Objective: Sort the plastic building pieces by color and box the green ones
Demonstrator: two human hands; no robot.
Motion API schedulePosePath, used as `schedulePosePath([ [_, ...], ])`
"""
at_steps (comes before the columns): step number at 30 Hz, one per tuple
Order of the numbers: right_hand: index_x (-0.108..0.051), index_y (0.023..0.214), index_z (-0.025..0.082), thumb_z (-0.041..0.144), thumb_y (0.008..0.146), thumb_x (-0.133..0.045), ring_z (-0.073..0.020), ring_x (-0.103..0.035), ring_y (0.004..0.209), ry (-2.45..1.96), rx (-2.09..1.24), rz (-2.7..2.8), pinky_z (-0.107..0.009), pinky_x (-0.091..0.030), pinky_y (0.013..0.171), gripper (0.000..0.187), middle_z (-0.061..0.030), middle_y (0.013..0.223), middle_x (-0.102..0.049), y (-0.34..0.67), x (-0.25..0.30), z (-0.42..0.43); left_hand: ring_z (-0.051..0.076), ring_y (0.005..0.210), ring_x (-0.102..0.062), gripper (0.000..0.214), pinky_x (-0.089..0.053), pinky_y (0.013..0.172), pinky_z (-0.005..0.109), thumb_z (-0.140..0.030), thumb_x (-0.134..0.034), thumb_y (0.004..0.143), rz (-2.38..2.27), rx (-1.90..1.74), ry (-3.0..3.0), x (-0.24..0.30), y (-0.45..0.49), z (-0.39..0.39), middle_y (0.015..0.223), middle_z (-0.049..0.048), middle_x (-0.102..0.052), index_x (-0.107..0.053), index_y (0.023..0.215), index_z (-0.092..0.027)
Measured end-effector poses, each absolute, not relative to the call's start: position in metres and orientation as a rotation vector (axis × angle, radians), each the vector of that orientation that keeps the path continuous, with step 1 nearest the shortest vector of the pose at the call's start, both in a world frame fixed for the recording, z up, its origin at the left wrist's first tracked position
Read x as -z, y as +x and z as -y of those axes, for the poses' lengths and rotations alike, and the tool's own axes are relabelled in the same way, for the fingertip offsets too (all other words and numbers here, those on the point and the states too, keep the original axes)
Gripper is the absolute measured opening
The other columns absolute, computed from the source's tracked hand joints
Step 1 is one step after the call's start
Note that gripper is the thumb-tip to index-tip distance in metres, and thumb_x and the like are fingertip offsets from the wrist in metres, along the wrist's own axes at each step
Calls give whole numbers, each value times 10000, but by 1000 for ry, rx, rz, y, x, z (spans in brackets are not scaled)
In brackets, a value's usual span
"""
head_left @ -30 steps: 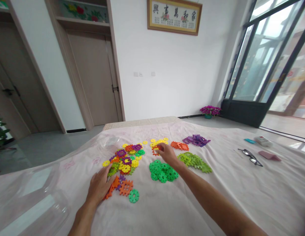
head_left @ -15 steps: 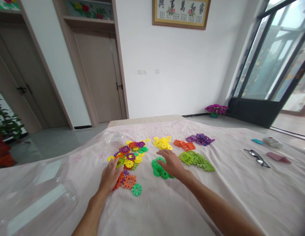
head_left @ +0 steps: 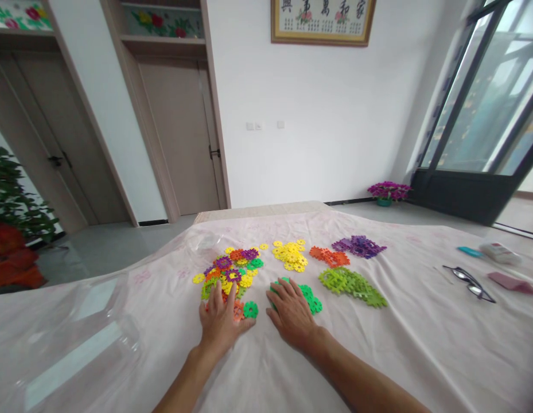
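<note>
Both my hands lie on a cloth-covered table (head_left: pixel 292 367) among flat plastic snowflake pieces. My left hand (head_left: pixel 221 321) rests flat, fingers spread, over orange pieces at the near edge of a mixed-colour pile (head_left: pixel 232 267); a single green piece (head_left: pixel 250 310) lies by its thumb. My right hand (head_left: pixel 292 312) lies flat with fingers apart on the near side of a dark green pile (head_left: pixel 309 295). Farther back sit sorted heaps: yellow (head_left: pixel 291 255), orange (head_left: pixel 329 256), purple (head_left: pixel 358 246) and light green (head_left: pixel 352 284).
A clear plastic container (head_left: pixel 63 350) lies on its side at the left. Glasses (head_left: pixel 468 281), a pink case (head_left: pixel 509 282), a white box (head_left: pixel 498 251) and a teal item (head_left: pixel 467 251) sit at the right. Doors, a plant and a flower pot stand beyond the table.
My right hand drew back from the far orange and yellow pieces to the green pile and settled flat. My left hand shifted right over the orange pieces. The camera tilted and moved.
</note>
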State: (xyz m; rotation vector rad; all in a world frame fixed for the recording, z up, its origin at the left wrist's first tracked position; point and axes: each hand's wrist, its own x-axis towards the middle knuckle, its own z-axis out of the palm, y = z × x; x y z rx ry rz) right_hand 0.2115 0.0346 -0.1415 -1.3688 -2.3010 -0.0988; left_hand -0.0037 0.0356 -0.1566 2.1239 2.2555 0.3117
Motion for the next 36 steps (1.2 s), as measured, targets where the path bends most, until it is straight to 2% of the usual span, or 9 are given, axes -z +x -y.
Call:
schedulePosePath([
  [2,-600,1235,247,411,954,-516,-252,-370,1358,-1369,107,2292,-454,-140,1203,337,-55,1341,-573,211,141,-34,365,1495,-104,929,-118,1131,588,-668,-592,759,-2349,-434,2120,158,6,-49,1629,201,-111,-298,1532,-245],
  [7,-625,1167,252,336,972,-488,-248,-402,1309,-1341,104,2281,-446,-172,1177,253,-45,1267,-608,213,135,-32,364,1468,-200,855,-150,1126,611,-665,-563,795,-2387,-665,2130,152,4,-70,1590,210,-245,-365,1501,-226],
  [12,-660,1054,244,293,988,-462,-215,-507,1089,-1344,47,2288,-379,-311,1034,214,-42,1088,-661,213,128,-34,289,1475,-205,550,-151,1151,588,-484,-283,978,-2540,-898,1929,150,-48,-67,1550,108,-378,-415,1462,-256],
  [14,-673,1024,249,301,985,-474,-206,-522,1015,-1372,9,2288,-354,-339,952,209,-39,1033,-667,209,124,-41,322,1455,-248,538,-176,1128,616,-459,-301,969,-2680,-809,1685,155,-68,-63,1528,116,-409,-428,1450,-255],
  [17,-689,1025,274,338,966,-519,-212,-525,995,-1442,-8,2266,-346,-334,892,191,-36,1017,-669,196,118,-59,321,1425,-317,541,-217,1125,580,-417,-346,943,-2675,-636,1582,163,-83,-61,1507,134,-436,-441,1437,-220],
  [21,-692,1065,281,382,925,-582,-240,-515,1055,-1566,43,2224,-355,-319,882,204,-51,1067,-670,172,113,-90,274,1394,-377,514,-234,1140,498,-398,-386,917,-2603,-583,1709,164,-83,-65,1490,110,-466,-487,1389,-220],
  [26,-688,1047,255,347,876,-642,-254,-531,1067,-1655,63,2318,-354,-324,880,199,-55,1057,-695,149,120,-115,247,1351,-434,464,-276,1121,446,-395,-406,916,-2591,-562,1792,163,-83,-68,1447,105,-515,-565,1321,-234],
  [30,-683,1011,235,325,914,-589,-243,-560,1034,-1666,69,2372,-341,-334,851,162,-76,1045,-699,146,124,-121,234,1343,-443,447,-295,1110,417,-374,-429,910,-2605,-555,1820,164,-84,-71,1435,98,-529,-583,1307,-238],
  [36,-656,1035,227,160,942,-481,-234,-593,993,-1707,109,2347,-344,-338,832,210,-84,1026,-701,145,127,-129,232,1349,-437,450,-290,1113,401,-346,-427,911,-2581,-566,1808,161,-81,-76,1436,94,-526,-578,1319,-233],
])
